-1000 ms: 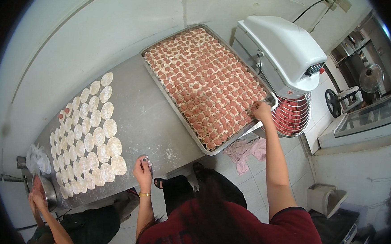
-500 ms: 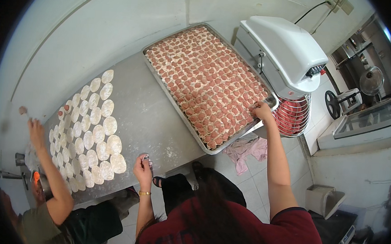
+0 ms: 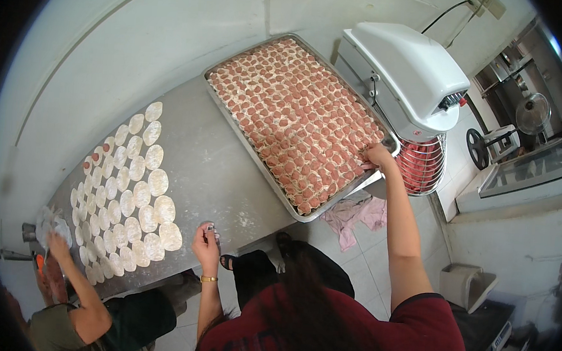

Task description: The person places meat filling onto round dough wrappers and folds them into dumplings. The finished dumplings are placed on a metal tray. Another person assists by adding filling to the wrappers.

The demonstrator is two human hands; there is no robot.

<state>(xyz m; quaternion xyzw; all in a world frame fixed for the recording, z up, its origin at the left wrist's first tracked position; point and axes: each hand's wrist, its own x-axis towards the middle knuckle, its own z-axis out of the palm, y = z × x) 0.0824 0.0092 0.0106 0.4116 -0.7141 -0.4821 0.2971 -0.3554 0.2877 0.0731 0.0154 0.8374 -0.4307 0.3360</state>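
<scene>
Seeing three meat blobs (image 3: pixel 95 156) on wrappers (image 3: pixel 141 193), two before, so further along with filling. Keeping right hand (image 3: pixel 377 156) at dumplings (image 3: pixel 297 125) in tray (image 3: pixel 249 145) corner, in grip too hidden to judge; curling left hand (image 3: pixel 207 240) at table (image 3: pixel 211 152) edge, with hold unclear.

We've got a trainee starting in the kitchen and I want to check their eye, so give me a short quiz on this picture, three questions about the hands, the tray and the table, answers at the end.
1. True or false: a gold band circles the wrist of the person's left hand.
2. Where is the person's right hand?
A. At the pink cloth
B. At the edge of the metal tray
C. On top of the white mixer
3. On the table, are most of the pale rounds bare or topped?

Key: 1. True. 2. B. 3. Bare.
</scene>
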